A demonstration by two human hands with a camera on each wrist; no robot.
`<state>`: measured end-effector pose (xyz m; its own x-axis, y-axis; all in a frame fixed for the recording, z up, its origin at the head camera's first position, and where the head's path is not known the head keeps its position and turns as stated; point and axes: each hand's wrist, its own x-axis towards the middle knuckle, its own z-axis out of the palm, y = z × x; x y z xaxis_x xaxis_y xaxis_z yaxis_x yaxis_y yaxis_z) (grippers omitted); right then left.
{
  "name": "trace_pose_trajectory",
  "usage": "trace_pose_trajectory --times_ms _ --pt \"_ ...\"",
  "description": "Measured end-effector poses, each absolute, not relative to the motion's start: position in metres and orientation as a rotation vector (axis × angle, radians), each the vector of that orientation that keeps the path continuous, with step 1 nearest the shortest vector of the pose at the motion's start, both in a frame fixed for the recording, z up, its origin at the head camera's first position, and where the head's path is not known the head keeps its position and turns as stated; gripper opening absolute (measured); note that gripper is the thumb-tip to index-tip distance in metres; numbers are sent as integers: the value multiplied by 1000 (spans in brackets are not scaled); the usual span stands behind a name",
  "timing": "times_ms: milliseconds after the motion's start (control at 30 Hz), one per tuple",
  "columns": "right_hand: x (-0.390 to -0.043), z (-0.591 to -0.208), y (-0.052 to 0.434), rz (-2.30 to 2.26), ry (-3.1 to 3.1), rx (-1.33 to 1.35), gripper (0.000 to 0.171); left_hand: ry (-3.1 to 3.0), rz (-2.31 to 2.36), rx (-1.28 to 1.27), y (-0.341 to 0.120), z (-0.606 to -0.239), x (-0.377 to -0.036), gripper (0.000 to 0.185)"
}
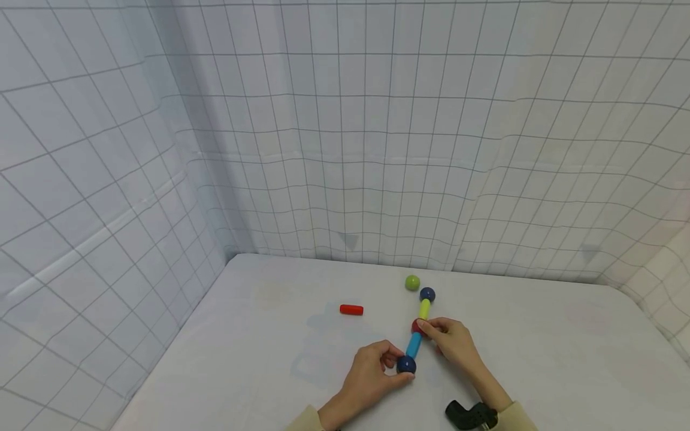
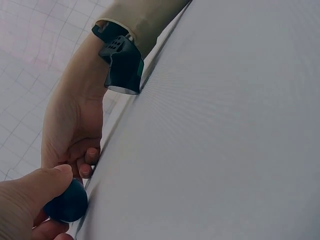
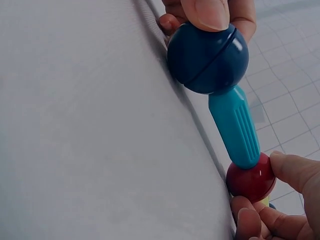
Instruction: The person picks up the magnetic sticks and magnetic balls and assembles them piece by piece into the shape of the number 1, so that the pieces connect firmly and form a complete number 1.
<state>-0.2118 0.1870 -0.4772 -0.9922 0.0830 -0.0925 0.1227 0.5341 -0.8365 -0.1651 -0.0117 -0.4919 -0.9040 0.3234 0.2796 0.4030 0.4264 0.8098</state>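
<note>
A bent black plastic device (image 1: 461,415) strapped at the right wrist lies nearest the head camera, behind the right fingers. The left hand (image 1: 369,372) curls thumb and index finger round a glossy dark blue ball (image 1: 406,364), spread only as wide as it; the left-wrist view is dim and cropped, so how its lower fingers bear is uncertain. Ahead of those fingers, a ridged light blue rod (image 1: 413,345) joins that ball to a glossy red ball (image 1: 416,326), which the right hand (image 1: 451,344) pinches between thumb and fingers. Gripping both ends of the rod probably steadies its joints. Past the right fingers, a yellow-green rod (image 1: 424,309) and a second dark blue ball (image 1: 427,294) continue the line; a lime-green ball (image 1: 412,282) sits near that end. A red rod (image 1: 351,309) lies on the white bench (image 1: 259,335) beyond the left fingers, perhaps placed there to leave working room.
</note>
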Motion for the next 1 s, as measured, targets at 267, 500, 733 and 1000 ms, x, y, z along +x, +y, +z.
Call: trace_pose_trajectory --times_ms 267,500,733,1000 --pt "-213 -479 189 -1486 2715 186 48 -2611 -1462 -628 -7 -493 -165 31" --pt "-213 -479 191 -1507 2697 199 55 -2594 -1427 -634 -4 -496 -166 31" --pt "-214 -479 191 -1505 2690 217 56 -2622 -1438 -613 -1 -493 -166 32" --pt "-215 -479 192 -1487 2679 226 53 -2643 -1457 -592 0 -494 -166 32"
